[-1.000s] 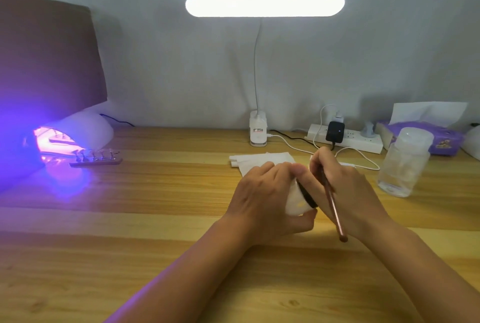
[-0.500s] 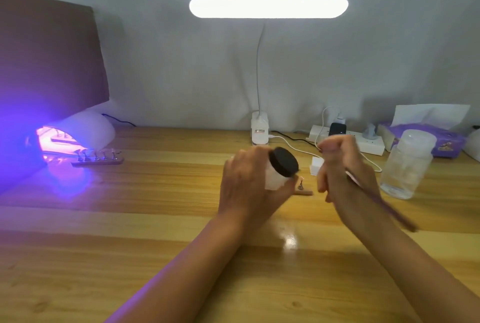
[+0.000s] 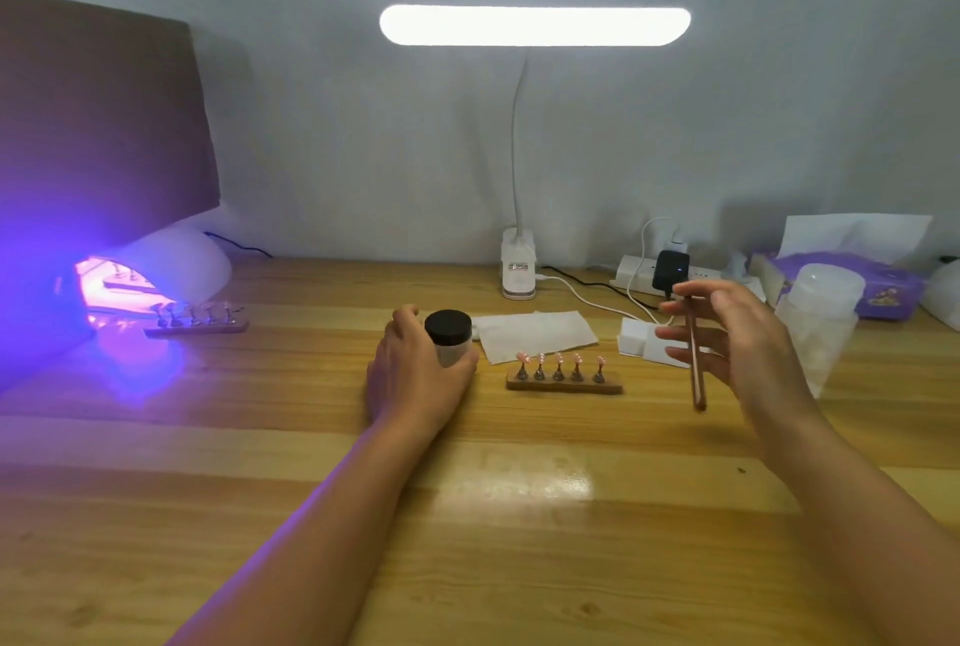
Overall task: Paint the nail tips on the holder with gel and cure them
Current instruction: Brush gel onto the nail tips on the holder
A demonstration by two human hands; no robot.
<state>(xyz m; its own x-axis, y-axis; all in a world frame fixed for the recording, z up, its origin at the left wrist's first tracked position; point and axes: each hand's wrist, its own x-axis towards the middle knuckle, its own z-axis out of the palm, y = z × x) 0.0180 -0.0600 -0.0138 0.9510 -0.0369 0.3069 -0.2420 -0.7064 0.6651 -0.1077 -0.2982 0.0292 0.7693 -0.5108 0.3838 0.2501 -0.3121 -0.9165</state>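
Fingers of the left hand (image 3: 415,380) curl round a small frosted jar with a black screw lid (image 3: 448,333), which stands upright on the pale wooden table (image 3: 519,515), lid on. Just right of it lies the narrow wooden holder (image 3: 564,387) carrying five pinkish nail tips (image 3: 558,359) on short upright stems, all in one row. The holder rests flat, apart from both hands and between them.

The right hand (image 3: 748,339) is raised above the table on the far side of the holder. Its thumb and forefinger pinch a slim copper-coloured brush (image 3: 695,365) near the upper end, the other fingers spread and fairly straight; the brush hangs almost upright, its lower end clear of the table. Its tip is too blurred to read.

Behind the holder lies a flat white paper wipe (image 3: 535,333), and a small white block (image 3: 641,341) sits to its right. At far left a white dome curing lamp (image 3: 171,266) glows violet, with a second wooden holder of nail tips (image 3: 200,320) just in front of its mouth. Along the wall stand a white desk lamp with a lit bar head (image 3: 535,24), a white power strip (image 3: 631,271), a purple tissue box (image 3: 883,289) and, nearer, a clear plastic bottle (image 3: 818,318).
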